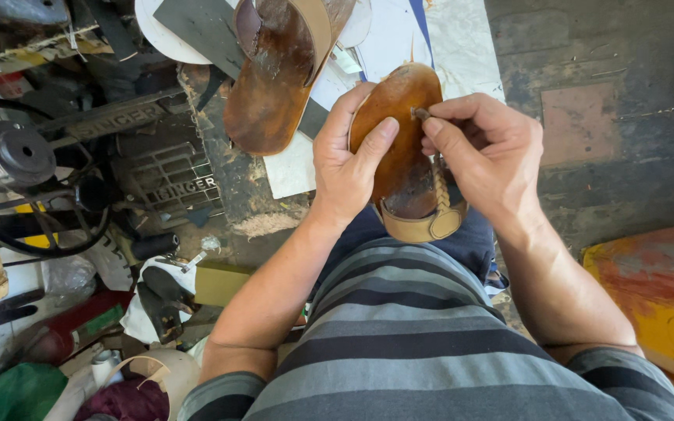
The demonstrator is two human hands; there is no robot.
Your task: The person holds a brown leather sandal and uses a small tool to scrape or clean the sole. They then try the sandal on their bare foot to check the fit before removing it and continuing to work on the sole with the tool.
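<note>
Nearest, above the person's lap, the left hand (349, 168) wraps around a small brown leather sandal (399, 148), thumb pressed on its sole. The right hand (485, 156) pinches a strap end at the sole's toe hole, its braided strap (440, 187) hanging beneath. Farther left lies a larger sandal (274, 86), and beyond it a sewing machine treadle (165, 171).

Cast nameplates and bags around the black sewing-machine stand (165, 168)

Two dark metal lettered plates sit on the stand: a slanted bar (118, 118) along its top and a grille panel (185, 187) at its middle. Below-left lie a clear plastic bag (68, 274) and, farther down, a green bag (13, 394).
</note>
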